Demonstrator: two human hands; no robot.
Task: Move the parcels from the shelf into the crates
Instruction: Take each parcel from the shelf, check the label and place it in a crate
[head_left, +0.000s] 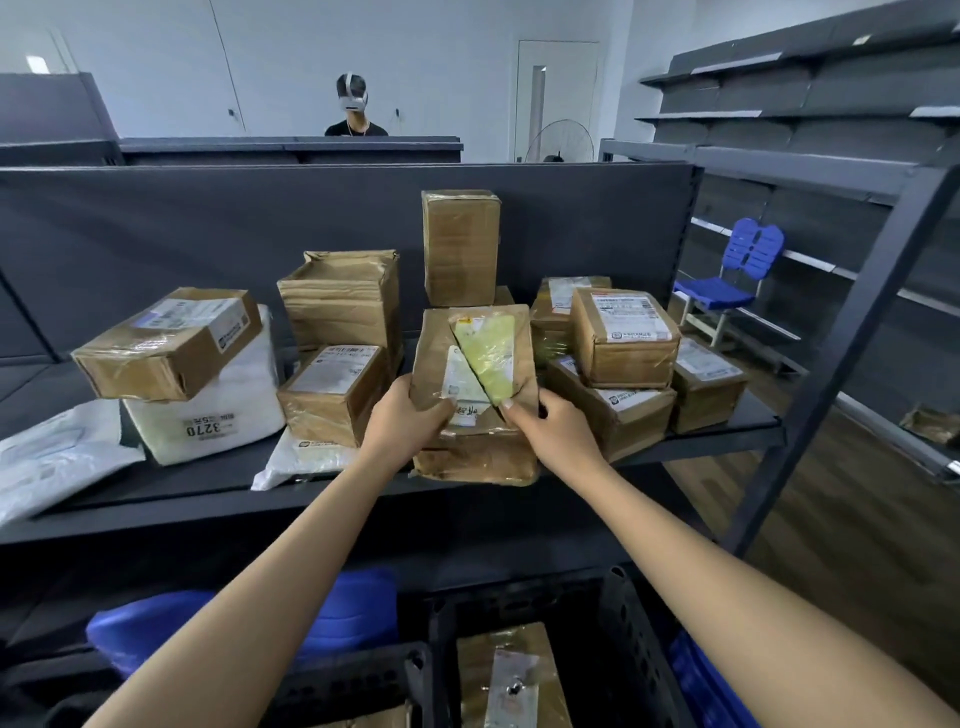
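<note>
"Head view: what do the 2 hands have hold of?"

"1 parcel between them. It is a flat brown paper parcel (470, 374) with a yellow-green label (491, 356) across its face, and it stands tilted up at the front of the dark shelf (208, 501). Its lower edge sits on another flat brown parcel (478, 462) that lies at the shelf's front lip."

"And the grip?"

"The left hand (415, 418) clasps the lower left corner, thumb on the face and fingers curled round behind. The right hand (553, 431) pinches the lower right edge, its thumb at the tip of the label."

"What stands around it?"

"Behind it, a tall box (460, 247) stands upright against the back panel. To the left, a white bag (208, 415) marked 3270 carries a tilted carton (166, 343). To the right, more cartons are stacked, the top one (623, 338) with a white label."

"The crates?"

"Below the shelf, between the forearms, a black crate (641, 639) holds 1 brown parcel (506, 670). The rim of a second crate (353, 680) shows just to its left."
</note>
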